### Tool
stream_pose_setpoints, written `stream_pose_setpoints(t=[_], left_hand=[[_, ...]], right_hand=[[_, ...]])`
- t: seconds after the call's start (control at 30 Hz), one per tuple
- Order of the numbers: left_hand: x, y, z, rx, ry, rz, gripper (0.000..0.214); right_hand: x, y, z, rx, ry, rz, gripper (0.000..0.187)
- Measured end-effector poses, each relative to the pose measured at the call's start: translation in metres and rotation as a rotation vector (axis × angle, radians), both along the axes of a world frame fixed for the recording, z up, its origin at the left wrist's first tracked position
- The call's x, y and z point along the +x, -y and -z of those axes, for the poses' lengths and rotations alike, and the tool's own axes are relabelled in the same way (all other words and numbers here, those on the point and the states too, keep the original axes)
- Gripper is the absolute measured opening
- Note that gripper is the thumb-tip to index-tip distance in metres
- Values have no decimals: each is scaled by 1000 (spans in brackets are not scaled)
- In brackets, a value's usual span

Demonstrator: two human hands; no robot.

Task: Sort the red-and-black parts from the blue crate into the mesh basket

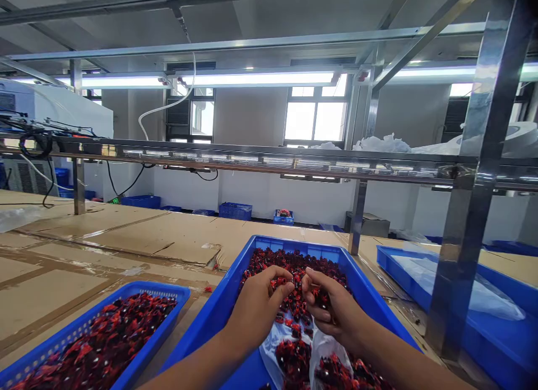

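A blue plastic tray (218,317) in front of me holds a heap of small red and black parts (294,267), some lying on clear plastic bags (273,345). Both my hands are over this heap. My left hand (256,306) has its fingers curled and pinched over the parts. My right hand (332,306) is cupped, fingers closed on a few of the small red and black parts. The two hands almost touch at the fingertips.
A blue mesh basket (138,292) at the lower left is full of the same parts. Another blue tray (496,323) with clear plastic sheet stands at the right behind a steel post (471,222). The bench is covered with taped cardboard (105,238). A steel shelf rail (269,157) crosses overhead.
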State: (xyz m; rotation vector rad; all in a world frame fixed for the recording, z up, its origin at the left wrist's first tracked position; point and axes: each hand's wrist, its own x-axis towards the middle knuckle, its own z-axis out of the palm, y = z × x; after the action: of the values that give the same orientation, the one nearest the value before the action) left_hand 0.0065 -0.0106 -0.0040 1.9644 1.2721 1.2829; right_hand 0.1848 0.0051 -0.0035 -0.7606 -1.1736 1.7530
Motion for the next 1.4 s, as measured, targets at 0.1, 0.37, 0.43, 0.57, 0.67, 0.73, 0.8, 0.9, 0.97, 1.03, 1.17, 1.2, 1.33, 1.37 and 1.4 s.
stream_pose_setpoints(t=[0.1, 0.37, 0.43, 0.57, 0.67, 0.73, 0.8, 0.9, 0.97, 1.03, 1.17, 1.2, 1.33, 1.37, 1.4], left_hand=[[4, 5, -5, 86, 82, 34, 24], [3, -5, -2, -634, 666, 412, 48], [1, -7, -2, -717, 763, 485, 40], [1, -7, -3, -779, 844, 472, 34], [3, -6, -3, -809, 875, 411, 37], [4, -6, -2, -853, 873, 392, 39], [5, -7, -1, -887, 855, 382, 40], [4, -9, 2, -917, 830, 383, 41], [3, -9, 3, -935, 827, 406, 42], [3, -9, 3, -941, 829, 427, 43], [4, -7, 1, -932, 840, 423, 46], [5, -7, 1, -920, 852, 411, 46], [7, -3, 2, -865, 862, 399, 49], [8, -2, 3, -859, 852, 404, 50], [8, -2, 3, -856, 844, 411, 50]], right_hand=[[-3, -1, 5, 116, 132, 53, 41], [-7, 5, 5, 231, 162, -98, 38], [-7, 6, 4, 244, 164, -120, 36], [-7, 7, 4, 222, 156, -139, 35], [-9, 7, 4, 186, 169, -125, 40], [-11, 5, 6, 190, 191, -123, 50], [-12, 4, 9, 212, 204, -139, 57], [-13, 3, 14, 243, 209, -175, 58], [-14, 4, 16, 264, 257, -183, 55], [-14, 6, 15, 373, 379, -116, 49], [-17, 15, 9, 779, 762, 182, 21], [-18, 17, 8, 853, 859, 233, 17], [-22, 23, 10, 962, 1159, 276, 31], [-23, 23, 11, 974, 1198, 268, 31], [-23, 23, 12, 987, 1221, 266, 29]])
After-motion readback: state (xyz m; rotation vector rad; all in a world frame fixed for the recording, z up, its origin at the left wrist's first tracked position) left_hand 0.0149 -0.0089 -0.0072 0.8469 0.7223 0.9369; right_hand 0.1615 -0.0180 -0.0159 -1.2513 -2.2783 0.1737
